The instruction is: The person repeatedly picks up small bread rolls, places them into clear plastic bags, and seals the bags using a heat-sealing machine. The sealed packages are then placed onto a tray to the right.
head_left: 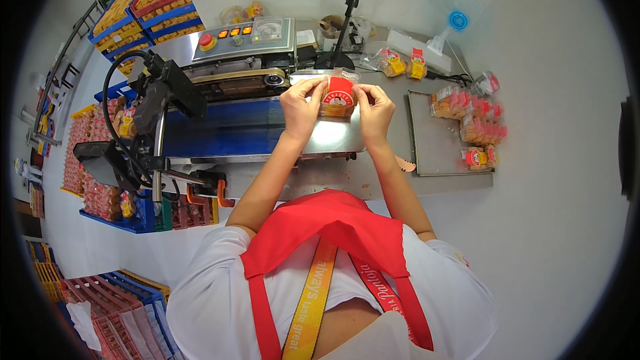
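Observation:
Between my two hands is a clear plastic bag of bread with a red label (339, 93), upright over the bare metal end of the machine. My left hand (302, 108) pinches its left top edge, and my right hand (375, 111) pinches its right top edge. The bag's open-looking upper film stands above the fingers; whether it is sealed I cannot make out. Just left of my left hand lies the blue conveyor belt (223, 127) of a bag-sealing machine (233, 77). Its control panel (243, 39) carries a red knob and lit orange switches.
To the right, a metal tray (433, 150) bears several bagged breads (477, 117). Two small packages (405, 65) lie behind my right hand, near a black stand (343, 27). A black clamped arm (160, 113) rises at the left. Stacked crates (150, 17) fill the left side.

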Demonstrator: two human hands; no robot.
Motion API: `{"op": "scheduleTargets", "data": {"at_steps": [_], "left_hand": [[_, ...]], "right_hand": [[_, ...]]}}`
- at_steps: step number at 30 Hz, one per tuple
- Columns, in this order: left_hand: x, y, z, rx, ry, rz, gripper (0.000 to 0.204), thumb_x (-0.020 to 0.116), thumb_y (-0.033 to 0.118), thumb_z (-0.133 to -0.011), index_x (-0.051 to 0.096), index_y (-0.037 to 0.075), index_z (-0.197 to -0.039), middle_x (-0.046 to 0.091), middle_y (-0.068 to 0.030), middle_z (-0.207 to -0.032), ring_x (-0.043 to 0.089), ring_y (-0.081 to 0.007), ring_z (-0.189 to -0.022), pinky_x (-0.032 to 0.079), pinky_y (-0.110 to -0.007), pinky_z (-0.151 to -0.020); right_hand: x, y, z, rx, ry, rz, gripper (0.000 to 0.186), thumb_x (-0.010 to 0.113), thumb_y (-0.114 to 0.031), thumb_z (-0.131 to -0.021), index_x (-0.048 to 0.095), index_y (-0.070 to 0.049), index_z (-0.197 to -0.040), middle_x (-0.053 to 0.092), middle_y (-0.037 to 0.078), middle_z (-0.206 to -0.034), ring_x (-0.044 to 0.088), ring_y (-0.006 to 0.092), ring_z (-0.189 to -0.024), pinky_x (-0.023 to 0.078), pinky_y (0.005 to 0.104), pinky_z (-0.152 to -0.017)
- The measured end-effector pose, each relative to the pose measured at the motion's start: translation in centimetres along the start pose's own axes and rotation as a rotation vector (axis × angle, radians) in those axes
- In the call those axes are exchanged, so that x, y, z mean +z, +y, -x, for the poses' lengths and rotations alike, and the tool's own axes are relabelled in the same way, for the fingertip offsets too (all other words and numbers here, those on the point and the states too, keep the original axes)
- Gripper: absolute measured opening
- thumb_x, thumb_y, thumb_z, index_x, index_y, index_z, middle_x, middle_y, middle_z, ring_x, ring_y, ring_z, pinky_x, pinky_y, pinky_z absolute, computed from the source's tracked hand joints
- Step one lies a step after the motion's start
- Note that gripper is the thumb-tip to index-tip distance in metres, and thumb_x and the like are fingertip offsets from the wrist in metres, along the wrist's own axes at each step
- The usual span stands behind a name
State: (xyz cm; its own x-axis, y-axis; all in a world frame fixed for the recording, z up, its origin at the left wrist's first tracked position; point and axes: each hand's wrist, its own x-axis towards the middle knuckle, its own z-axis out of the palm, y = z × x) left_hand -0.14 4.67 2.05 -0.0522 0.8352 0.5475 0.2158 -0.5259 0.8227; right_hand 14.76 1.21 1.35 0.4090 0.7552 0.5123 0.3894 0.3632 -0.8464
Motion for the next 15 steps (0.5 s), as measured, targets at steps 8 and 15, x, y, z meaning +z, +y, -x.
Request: {"op": "scheduleTargets", "data": {"at_steps": [8,15], "left_hand": [[-1.4,-4.2,-2.3,-0.215,-0.314,0.436,0.013,0.073,0.009,-0.080,0.072,0.003,-0.091,0.064,-0.0083,-0.108,0.060,-0.0125,-0.095,0.047,-0.028,-0.085],[-1.3,-5.3,-3.3,-0.402,-0.359,0.606,0.013,0.074,0.009,-0.079,0.072,0.000,-0.088,0.069,-0.0098,-0.090,0.062,-0.0128,-0.084,0.048,-0.027,-0.082]], "right_hand": [[-1.0,3.4,-2.7,0.068,-0.272,-0.306,0.005,0.069,-0.005,-0.081,0.070,-0.001,-0.084,0.067,0.007,-0.090,0.060,0.0105,-0.085,0.049,0.0253,-0.072],[-0.8,4.2,-3.7,0.229,-0.335,-0.569,0.006,0.070,-0.004,-0.081,0.070,0.000,-0.085,0.067,0.005,-0.088,0.059,0.0103,-0.083,0.047,0.0241,-0.079]]}}
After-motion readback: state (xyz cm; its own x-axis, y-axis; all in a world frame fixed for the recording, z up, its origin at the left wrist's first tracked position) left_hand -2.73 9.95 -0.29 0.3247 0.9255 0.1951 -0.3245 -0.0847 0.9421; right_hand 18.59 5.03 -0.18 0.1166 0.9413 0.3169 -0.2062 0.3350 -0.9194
